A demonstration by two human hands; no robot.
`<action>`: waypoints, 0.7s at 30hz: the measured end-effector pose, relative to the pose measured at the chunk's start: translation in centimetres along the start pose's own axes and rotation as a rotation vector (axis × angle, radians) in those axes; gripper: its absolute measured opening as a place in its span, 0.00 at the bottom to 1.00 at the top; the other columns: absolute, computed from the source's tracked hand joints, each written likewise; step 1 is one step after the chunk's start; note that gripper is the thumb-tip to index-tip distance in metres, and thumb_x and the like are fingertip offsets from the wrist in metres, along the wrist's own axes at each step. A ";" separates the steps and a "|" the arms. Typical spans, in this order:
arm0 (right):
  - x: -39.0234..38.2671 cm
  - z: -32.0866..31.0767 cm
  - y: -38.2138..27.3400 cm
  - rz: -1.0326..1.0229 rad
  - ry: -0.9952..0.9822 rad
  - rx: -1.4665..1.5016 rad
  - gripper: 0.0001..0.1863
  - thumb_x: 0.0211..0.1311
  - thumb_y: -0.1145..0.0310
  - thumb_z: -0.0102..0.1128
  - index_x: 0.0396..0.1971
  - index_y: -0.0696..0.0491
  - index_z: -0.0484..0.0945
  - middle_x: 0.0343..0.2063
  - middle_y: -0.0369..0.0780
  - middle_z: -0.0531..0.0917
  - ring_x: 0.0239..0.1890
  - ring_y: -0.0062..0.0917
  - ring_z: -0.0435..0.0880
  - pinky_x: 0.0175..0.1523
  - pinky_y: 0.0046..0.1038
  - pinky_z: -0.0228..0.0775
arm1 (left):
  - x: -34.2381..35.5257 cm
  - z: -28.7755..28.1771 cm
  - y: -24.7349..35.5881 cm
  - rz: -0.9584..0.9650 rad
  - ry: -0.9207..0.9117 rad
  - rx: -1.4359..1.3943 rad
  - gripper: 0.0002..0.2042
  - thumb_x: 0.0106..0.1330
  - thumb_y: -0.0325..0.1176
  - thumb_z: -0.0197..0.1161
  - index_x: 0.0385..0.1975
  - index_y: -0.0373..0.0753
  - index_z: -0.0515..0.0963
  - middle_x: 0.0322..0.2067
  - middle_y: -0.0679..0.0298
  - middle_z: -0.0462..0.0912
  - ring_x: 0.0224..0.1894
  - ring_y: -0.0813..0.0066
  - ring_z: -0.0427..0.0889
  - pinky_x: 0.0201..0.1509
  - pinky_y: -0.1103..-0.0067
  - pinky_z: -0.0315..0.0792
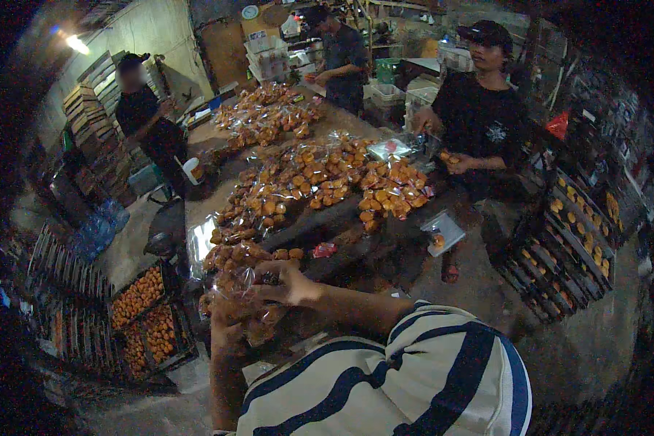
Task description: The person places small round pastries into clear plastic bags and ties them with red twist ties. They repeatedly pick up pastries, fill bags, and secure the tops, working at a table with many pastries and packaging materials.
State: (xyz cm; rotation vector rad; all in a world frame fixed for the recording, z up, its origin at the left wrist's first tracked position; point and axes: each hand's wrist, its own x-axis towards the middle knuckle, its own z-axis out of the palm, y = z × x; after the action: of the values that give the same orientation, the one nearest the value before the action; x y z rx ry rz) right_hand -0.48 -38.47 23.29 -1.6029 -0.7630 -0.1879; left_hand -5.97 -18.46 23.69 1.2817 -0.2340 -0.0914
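Note:
At the near left end of the table, a clear plastic bag of small round brown baked pieces (232, 258) is between my hands. My right hand (292, 283) reaches across from the right, fingers curled and closed on the side of the bag. From below comes my left hand (227, 328), which holds the bag's lower part; plastic and glare cover most of its fingers. A few loose baked pieces (288, 254) lie just beyond my right hand, beside a small red and white packet (325, 250).
Filled clear bags (305, 174) are heaped along the table (196, 200). A person (487, 120) sits at the right; two others stand farther back. Black trays of baked pieces (142, 298) stand lower left, and stacked trays (559, 247) at right. A white cup (192, 171) stands on the left edge.

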 end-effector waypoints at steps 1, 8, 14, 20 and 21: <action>0.6 -0.3 0.3 0.007 0.037 0.105 0.08 0.55 0.72 0.67 0.34 0.56 0.80 0.32 0.36 0.83 0.38 0.20 0.79 0.45 0.26 0.71 | 1.1 1.0 0.2 0.022 0.068 0.021 0.34 0.49 0.33 0.73 0.58 0.37 0.66 0.50 0.63 0.76 0.46 0.67 0.80 0.50 0.72 0.77; 4.9 -3.9 3.2 0.262 0.075 0.217 0.08 0.56 0.73 0.66 0.36 0.56 0.80 0.34 0.35 0.83 0.37 0.19 0.81 0.46 0.24 0.73 | 7.4 -0.6 0.3 -0.040 0.084 0.614 0.30 0.42 0.18 0.55 0.53 0.33 0.72 0.43 0.62 0.80 0.45 0.73 0.80 0.46 0.79 0.75; 6.0 -5.5 5.5 0.177 0.232 0.135 0.10 0.58 0.67 0.66 0.32 0.58 0.81 0.30 0.36 0.82 0.34 0.18 0.77 0.43 0.24 0.70 | 6.6 -4.6 -2.5 0.014 -0.093 0.261 0.23 0.50 0.22 0.63 0.50 0.34 0.73 0.43 0.63 0.80 0.48 0.75 0.78 0.54 0.79 0.71; 5.7 -3.6 5.3 0.154 -0.454 -0.015 0.09 0.59 0.67 0.66 0.34 0.57 0.81 0.30 0.34 0.81 0.35 0.16 0.77 0.42 0.23 0.69 | 6.7 -5.5 -2.1 0.071 0.007 0.024 0.22 0.55 0.24 0.64 0.53 0.34 0.72 0.43 0.66 0.80 0.48 0.76 0.78 0.53 0.77 0.71; 5.3 -3.0 5.1 0.191 -0.372 0.021 0.09 0.59 0.68 0.66 0.34 0.57 0.81 0.30 0.34 0.81 0.36 0.16 0.77 0.43 0.22 0.69 | 6.3 -5.5 -1.5 0.149 -0.036 0.096 0.23 0.56 0.24 0.64 0.53 0.34 0.71 0.43 0.66 0.80 0.47 0.76 0.78 0.53 0.77 0.71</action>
State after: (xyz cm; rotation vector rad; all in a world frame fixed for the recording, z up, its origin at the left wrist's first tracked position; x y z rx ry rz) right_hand 7.37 -39.31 22.46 -1.7020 -0.8837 0.2632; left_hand 1.52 -14.96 21.53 1.3542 -0.3673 0.0243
